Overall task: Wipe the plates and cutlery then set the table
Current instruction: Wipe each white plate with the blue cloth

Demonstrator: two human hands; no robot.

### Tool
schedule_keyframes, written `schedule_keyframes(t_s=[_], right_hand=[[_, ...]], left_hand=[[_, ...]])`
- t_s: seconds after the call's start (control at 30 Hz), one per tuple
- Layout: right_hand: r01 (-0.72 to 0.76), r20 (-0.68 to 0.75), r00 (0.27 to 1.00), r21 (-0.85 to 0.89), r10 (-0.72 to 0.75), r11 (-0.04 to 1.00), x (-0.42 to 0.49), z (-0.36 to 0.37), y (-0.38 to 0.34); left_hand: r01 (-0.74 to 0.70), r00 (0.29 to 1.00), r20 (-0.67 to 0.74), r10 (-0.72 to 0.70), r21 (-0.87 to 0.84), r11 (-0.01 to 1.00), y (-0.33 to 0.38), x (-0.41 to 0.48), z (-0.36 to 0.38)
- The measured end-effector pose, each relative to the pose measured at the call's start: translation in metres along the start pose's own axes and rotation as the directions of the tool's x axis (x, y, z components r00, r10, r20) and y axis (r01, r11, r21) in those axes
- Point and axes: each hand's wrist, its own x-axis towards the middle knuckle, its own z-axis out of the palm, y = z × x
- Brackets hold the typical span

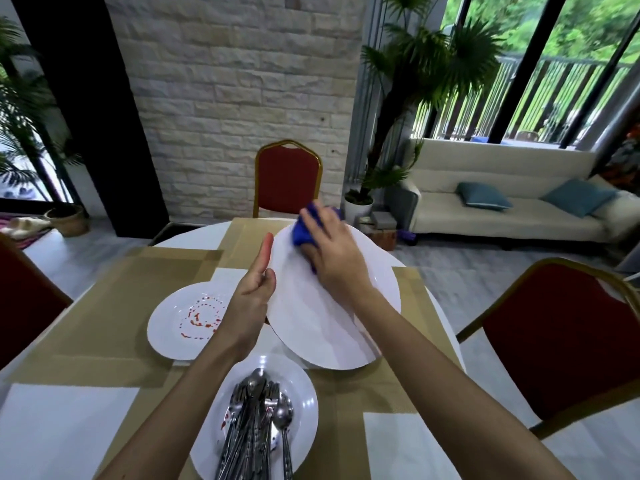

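At the left of the desk point(187, 237), a small white plate point(173, 341) lies flat on a tan placemat point(114, 306), and red smears ring its centre. Just right of it, my left grip point(252, 296) is clamped on the left rim of a large white plate point(329, 323), with the thumb straight along the front face and the fingers hidden behind. Below, at the near edge, a third plate point(306, 403) lies flat and carries a pile of cutlery point(256, 420), spoons and forks with handles toward me. Red spots show on this plate. The large plate is raised off the desk and tilted, face toward me, its lower rim close to the third plate; I cannot tell whether they touch. Its face reads plain white. On its upper part sits a bunched blue cloth point(303, 233). My right grip point(332, 258) is closed over the cloth and presses it against the plate. At the far right, a red chair point(561, 341) with a gold frame stands beside the desk.
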Motion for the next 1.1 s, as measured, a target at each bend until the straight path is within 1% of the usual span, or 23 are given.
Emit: schedule_keyframes(t_s=[0.03,0.07,0.1,0.13,0.2,0.23,0.27,0.3,0.37,0.4,0.47,0.5,0.53,0.57,0.63,0.67,0.73,0.77,0.8,0.87,0.93,1.03,1.1], right_hand=[[-0.200,-0.058,0.978,0.043,0.203,0.979,0.002,0.001,0.007],[-0.381,-0.085,0.917,0.097,0.389,0.920,0.003,0.002,0.010],[-0.455,-0.070,0.882,0.126,0.466,0.881,0.003,0.002,0.004],[-0.419,-0.039,0.904,0.121,0.426,0.900,0.001,0.002,-0.005],[-0.182,0.040,0.983,0.096,0.179,0.979,-0.007,0.001,-0.020],[-0.070,0.069,0.996,0.081,0.064,0.994,-0.009,-0.001,-0.021],[-0.004,0.067,0.998,0.057,0.000,0.998,-0.008,-0.002,-0.013],[-0.003,0.046,0.999,0.012,0.002,1.000,-0.006,-0.002,-0.005],[-0.137,-0.014,0.991,-0.091,0.137,0.986,-0.008,-0.003,0.009],[-0.202,-0.012,0.979,-0.125,0.202,0.971,-0.013,-0.003,0.016],[-0.273,0.086,0.951,-0.213,0.296,0.938,-0.030,-0.003,0.026],[-0.281,0.122,0.940,-0.248,0.318,0.927,-0.041,-0.003,0.029],[-0.264,0.138,0.941,-0.270,0.308,0.926,-0.052,-0.003,0.028],[-0.200,0.150,0.957,-0.280,0.249,0.939,-0.064,-0.003,0.022],[-0.003,0.136,0.990,-0.240,0.036,0.971,-0.084,-0.002,0.003],[0.058,0.130,0.991,-0.206,-0.031,0.977,-0.088,-0.003,-0.010],[0.056,0.273,0.960,0.012,-0.057,0.998,-0.087,-0.008,-0.035],[0.068,0.318,0.944,0.088,-0.093,0.994,-0.080,-0.009,-0.039],[0.094,0.329,0.936,0.116,-0.127,0.989,-0.072,-0.008,-0.035],[0.093,0.304,0.945,0.100,-0.120,0.991,-0.051,-0.012,-0.026],[0.064,0.264,0.963,-0.004,-0.061,0.998,-0.033,-0.018,-0.013],[-0.053,0.234,0.969,-0.128,0.082,0.990,-0.030,-0.020,0.009],[-0.095,0.235,0.963,-0.144,0.127,0.985,-0.040,-0.017,0.012]], left_hand=[[-0.002,1.000,0.005,0.002,0.026,1.000,0.001,-0.001,0.001],[-0.011,1.000,0.011,0.010,0.055,0.998,0.002,-0.001,0.002],[-0.018,1.000,0.016,0.017,0.077,0.997,0.002,-0.001,0.004],[-0.020,1.000,0.020,0.018,0.086,0.996,0.003,-0.001,0.006],[-0.026,0.999,0.026,0.024,0.084,0.996,0.003,-0.001,0.006],[-0.030,0.999,0.029,0.028,0.082,0.996,0.004,-0.001,0.006],[-0.032,0.999,0.021,0.030,0.077,0.997,0.004,-0.001,0.005],[-0.030,1.000,0.008,0.029,0.059,0.998,0.005,-0.001,0.004],[-0.029,0.999,-0.026,0.030,0.024,0.999,0.008,0.000,0.002],[-0.036,0.998,-0.043,0.037,0.007,0.999,0.009,0.002,-0.001],[-0.046,0.994,-0.102,0.043,-0.022,0.999,0.009,0.006,-0.006],[-0.049,0.989,-0.139,0.044,-0.031,0.998,0.009,0.008,-0.010],[-0.061,0.984,-0.170,0.054,-0.034,0.998,0.009,0.010,-0.013],[-0.078,0.978,-0.194,0.071,-0.028,0.997,0.009,0.011,-0.015],[-0.091,0.971,-0.224,0.089,0.000,0.996,0.007,0.014,-0.015],[-0.082,0.970,-0.228,0.082,0.010,0.997,0.006,0.015,-0.013],[-0.056,0.975,-0.215,0.058,0.017,0.998,0.004,0.016,-0.006],[-0.049,0.979,-0.196,0.049,0.009,0.999,0.003,0.015,-0.003],[-0.046,0.985,-0.168,0.045,-0.005,0.999,0.003,0.014,0.000],[-0.049,0.994,-0.097,0.048,-0.011,0.999,0.003,0.010,0.004],[-0.053,0.997,-0.060,0.054,0.009,0.999,0.003,0.008,0.001],[-0.085,0.991,-0.106,0.082,-0.022,0.996,0.007,0.012,-0.009],[-0.115,0.980,-0.167,0.107,-0.037,0.993,0.009,0.014,-0.017]])
